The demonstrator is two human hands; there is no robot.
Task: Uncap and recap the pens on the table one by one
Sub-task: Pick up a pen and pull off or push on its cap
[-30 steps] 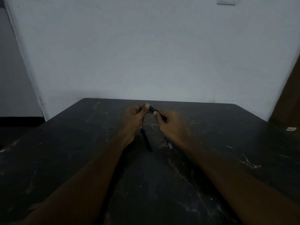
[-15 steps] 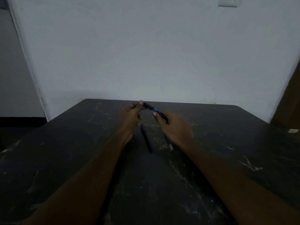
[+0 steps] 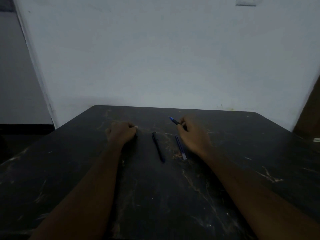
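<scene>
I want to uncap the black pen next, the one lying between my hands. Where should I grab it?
Probably mid-barrel on the black pen, from straight above, pinching across its width. It lies flat on the table, long axis running nearly away from you, with bare surface on both sides.

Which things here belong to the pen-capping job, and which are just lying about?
Job: uncapped pen in right hand; black pen and blue pen on the table; left hand, curled, contents hidden.
Lying about: wall plate; small white object, far right.
</scene>
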